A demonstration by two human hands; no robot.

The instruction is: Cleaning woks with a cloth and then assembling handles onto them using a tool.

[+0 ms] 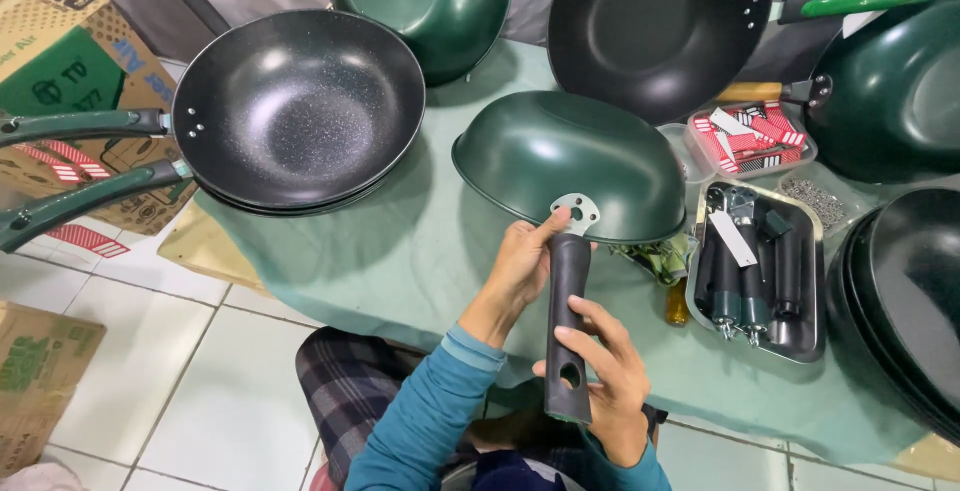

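Green wok (570, 161) lies upside down on our cloth-covered surface (400, 261), its metal bracket (575, 213) facing us, while our right hand (600, 376) grips the dark handle (568, 326) and our left hand (520, 266) steadies its top against the bracket, seemingly not yet fastened.

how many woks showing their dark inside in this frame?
3 for sure: a speckled wok top of the left stack, a black wok leaning at the back, a dark wok at the right edge. More may be hidden in the stacks.
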